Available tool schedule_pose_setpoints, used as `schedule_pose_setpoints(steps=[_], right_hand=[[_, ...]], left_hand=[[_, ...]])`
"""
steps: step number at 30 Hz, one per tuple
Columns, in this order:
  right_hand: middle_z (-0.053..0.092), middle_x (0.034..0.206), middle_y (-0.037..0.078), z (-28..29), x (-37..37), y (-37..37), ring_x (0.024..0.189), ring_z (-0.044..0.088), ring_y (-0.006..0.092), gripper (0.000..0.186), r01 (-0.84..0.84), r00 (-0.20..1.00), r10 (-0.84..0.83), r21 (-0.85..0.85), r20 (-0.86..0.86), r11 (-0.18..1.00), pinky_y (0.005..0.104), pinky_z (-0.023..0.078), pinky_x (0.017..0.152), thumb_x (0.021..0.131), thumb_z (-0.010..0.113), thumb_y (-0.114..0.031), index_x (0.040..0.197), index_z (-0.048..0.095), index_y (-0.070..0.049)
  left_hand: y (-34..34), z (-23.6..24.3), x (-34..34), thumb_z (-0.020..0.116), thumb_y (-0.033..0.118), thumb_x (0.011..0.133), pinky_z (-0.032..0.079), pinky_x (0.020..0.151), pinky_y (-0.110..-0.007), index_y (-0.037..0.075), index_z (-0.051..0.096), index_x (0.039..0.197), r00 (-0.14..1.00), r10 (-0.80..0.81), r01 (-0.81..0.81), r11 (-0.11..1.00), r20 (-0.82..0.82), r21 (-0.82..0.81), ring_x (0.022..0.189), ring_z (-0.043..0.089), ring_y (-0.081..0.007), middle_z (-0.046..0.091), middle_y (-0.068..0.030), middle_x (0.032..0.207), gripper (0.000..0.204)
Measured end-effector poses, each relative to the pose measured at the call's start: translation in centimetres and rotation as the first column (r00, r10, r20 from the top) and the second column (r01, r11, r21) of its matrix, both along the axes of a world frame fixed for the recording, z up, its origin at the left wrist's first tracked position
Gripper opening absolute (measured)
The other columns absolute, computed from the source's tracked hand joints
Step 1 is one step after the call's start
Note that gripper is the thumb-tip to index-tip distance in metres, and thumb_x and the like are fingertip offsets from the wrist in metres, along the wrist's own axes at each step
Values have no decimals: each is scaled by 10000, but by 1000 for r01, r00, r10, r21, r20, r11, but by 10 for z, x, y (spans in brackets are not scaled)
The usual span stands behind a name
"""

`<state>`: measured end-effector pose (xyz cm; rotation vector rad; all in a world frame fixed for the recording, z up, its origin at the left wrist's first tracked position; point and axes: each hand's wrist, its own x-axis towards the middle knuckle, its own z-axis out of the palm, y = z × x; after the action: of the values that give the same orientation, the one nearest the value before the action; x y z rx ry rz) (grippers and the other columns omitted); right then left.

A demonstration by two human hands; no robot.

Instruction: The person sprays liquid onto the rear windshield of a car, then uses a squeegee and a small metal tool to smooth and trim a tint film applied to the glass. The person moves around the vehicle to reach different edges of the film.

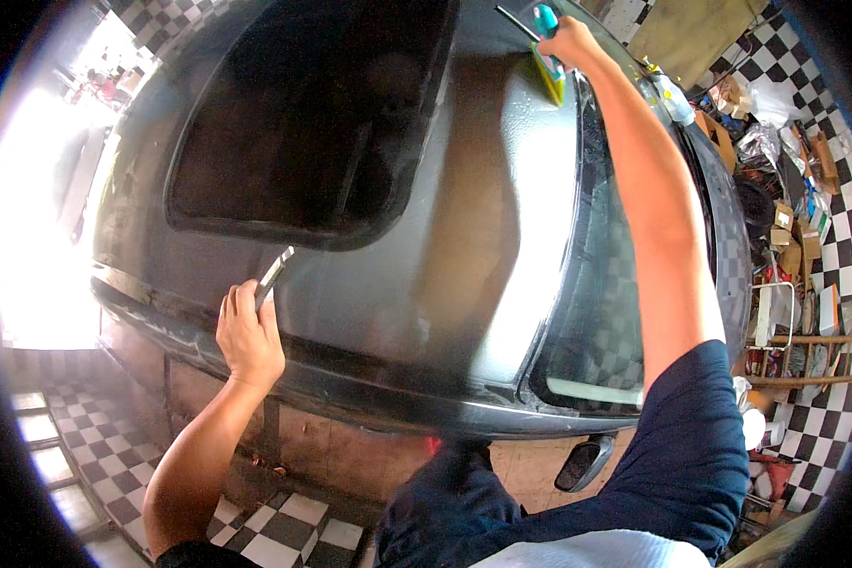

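The grey roof of a car (369,293) spreads out before me, with a large dark glass panel (293,142) set into it. My left hand (250,331) is closed around a slim dark utility knife (275,274) with a pale metal end, held just off the glass panel's near corner. Stretched far to the right, my right hand (574,45) grips a teal-handled squeegee (548,70) with a yellow edge. Its edge rests at the roof's far side, above the windshield (596,312). A thin black bar (516,23) juts out beside that hand. Water droplets dot the roof below the squeegee.
A side mirror (584,463) sticks out near my right elbow. Cardboard boxes (784,220), plastic bags and tools are heaped along the right, near a white metal frame (774,317). A spray bottle (673,98) stands by the windshield's far end. Bright light floods the left.
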<state>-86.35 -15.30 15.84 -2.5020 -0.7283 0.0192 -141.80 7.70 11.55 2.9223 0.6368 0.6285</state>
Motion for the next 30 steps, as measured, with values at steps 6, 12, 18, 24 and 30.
schedule_pose_setpoints(steps=[6, 12, 18, 24, 30], right_hand=[[638, 835, 157, 8, -20, -16, 638, 663, 249, 402, 13, 999, -10, -114, 30, 993, 378, 569, 504, 679, 723, -236, 959, 579, 15], [668, 808, 57, -8, 1, -28, 738, 636, 137, 298, -142, 972, 100, 193, 214, 971, 324, 522, 650, 719, 749, -290, 944, 689, -104], [675, 807, 136, -26, 0, -42, 789, 663, 240, 429, -22, 993, 17, 48, 121, 999, 344, 514, 746, 641, 758, -304, 966, 666, -41], [675, 844, 161, -12, -5, -42, 789, 664, 247, 496, -95, 967, 69, 97, 247, 991, 324, 514, 739, 647, 763, -342, 1004, 647, -19], [688, 878, 114, -33, -2, -30, 824, 659, 214, 340, -26, 978, 15, 53, 210, 998, 340, 510, 767, 665, 758, -259, 948, 685, -85]], left_hand=[[0, -1, -2, 514, 125, 870, 409, 769, -457, 1, 477, 1082, 1000, 12, -13, 1000, -27, -17, 897, 516, -381, 533, -183, 957, 248], [0, -3, 1, 516, 126, 875, 410, 759, -452, 5, 478, 1075, 1000, -6, 6, 1000, 1, 6, 887, 516, -374, 533, -171, 946, 238], [1, -1, 0, 522, 125, 870, 412, 767, -447, 8, 481, 1081, 1000, 13, -13, 1000, -14, -6, 896, 519, -370, 534, -170, 958, 245], [2, -6, -1, 518, 119, 866, 412, 777, -444, 8, 481, 1088, 1000, 14, -13, 999, -21, 34, 906, 518, -370, 532, -170, 971, 251], [1, 0, 0, 511, 138, 880, 416, 770, -444, 3, 489, 1075, 1000, 14, -14, 1000, -26, -17, 908, 522, -372, 539, -173, 966, 238]])
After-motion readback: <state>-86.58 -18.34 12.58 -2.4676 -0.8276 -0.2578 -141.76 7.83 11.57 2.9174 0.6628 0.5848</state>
